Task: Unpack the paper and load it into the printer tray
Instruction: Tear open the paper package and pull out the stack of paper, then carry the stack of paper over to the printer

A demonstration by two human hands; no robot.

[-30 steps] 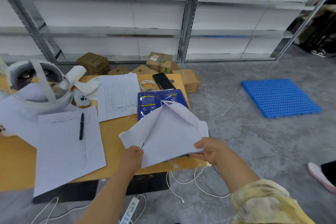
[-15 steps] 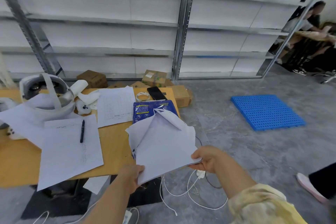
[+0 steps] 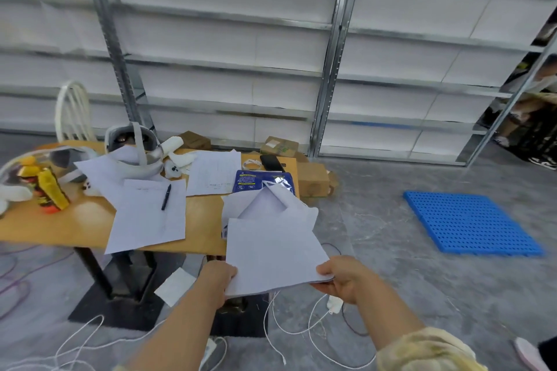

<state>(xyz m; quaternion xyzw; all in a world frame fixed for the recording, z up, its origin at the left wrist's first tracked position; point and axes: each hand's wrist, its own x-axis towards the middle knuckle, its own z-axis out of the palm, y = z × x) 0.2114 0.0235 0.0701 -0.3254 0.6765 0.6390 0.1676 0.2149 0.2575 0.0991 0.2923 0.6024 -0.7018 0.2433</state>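
You grip the unpacked paper stack (image 3: 272,253) with both your left hand (image 3: 218,275) and right hand (image 3: 343,275), fingers closed on its near edge, loading still undone, no printer tray in view.

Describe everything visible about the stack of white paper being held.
The paper stack is a thin sheaf of plain white sheets, held nearly flat and slightly tilted, off the near right corner of the wooden table. The left hand grips its near left corner; the right hand pinches its near right corner. Behind it, loose white wrapper flaps stand folded open to a peak.
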